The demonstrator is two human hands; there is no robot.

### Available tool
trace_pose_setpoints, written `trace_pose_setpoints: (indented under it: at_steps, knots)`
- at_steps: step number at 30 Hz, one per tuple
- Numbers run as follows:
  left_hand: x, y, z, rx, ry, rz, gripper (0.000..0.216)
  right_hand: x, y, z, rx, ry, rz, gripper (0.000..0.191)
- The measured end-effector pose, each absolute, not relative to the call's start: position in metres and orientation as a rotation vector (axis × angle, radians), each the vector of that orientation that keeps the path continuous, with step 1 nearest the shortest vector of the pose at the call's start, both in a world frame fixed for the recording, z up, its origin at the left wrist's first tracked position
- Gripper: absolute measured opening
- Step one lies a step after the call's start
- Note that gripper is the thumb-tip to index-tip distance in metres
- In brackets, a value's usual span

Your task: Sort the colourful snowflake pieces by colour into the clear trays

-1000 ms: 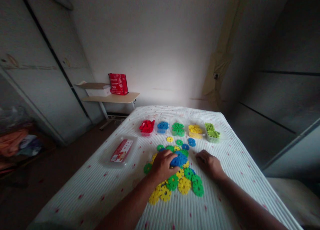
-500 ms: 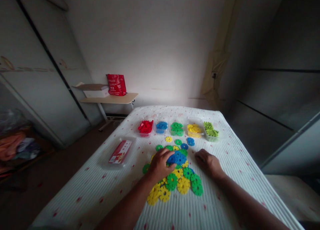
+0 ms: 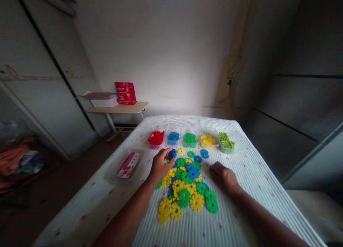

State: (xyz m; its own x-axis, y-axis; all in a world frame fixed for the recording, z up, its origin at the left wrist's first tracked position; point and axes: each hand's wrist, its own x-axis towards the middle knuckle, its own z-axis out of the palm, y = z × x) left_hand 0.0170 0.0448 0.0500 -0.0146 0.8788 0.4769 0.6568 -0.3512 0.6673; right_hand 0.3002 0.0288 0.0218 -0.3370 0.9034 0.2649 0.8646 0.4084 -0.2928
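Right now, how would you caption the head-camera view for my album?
The left hand holds at least one blue flower-shaped disc beside a mixed-colour pile; the right hand rests nearby.

A small table (image 3: 138, 107) stands by the wall (image 3: 171, 61), with a box (image 3: 105, 102) at its left end and a red bag (image 3: 125, 93) upright near its back edge, just beside the box. Low at the left, orange cloth (image 3: 14, 157) lies beside a grey cabinet (image 3: 50, 100). At the right, tan tape (image 3: 239, 36) surrounds a socket (image 3: 229, 82), near a dark cabinet (image 3: 297, 104).
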Motion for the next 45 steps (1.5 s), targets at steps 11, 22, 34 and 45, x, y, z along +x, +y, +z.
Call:
trace_pose_setpoints:
  at_steps: [11,22,34,45]
  knots:
    - [0.015,0.146,0.1,2.01,1.972,1.169,0.043,0.301,0.029,0.021,-1.526,-2.294,0.113,0.029]
    - [0.007,0.096,0.063,2.163,1.847,1.041,0.026,0.3,0.029,0.023,-1.51,-2.279,0.113,0.032]
    - [-0.025,0.042,0.014,2.164,1.952,0.796,0.024,0.301,0.029,0.019,-1.524,-2.29,0.092,0.032]
    - [-0.025,0.042,0.008,2.128,1.948,0.828,0.023,0.305,0.028,0.023,-1.474,-2.3,0.189,0.029]
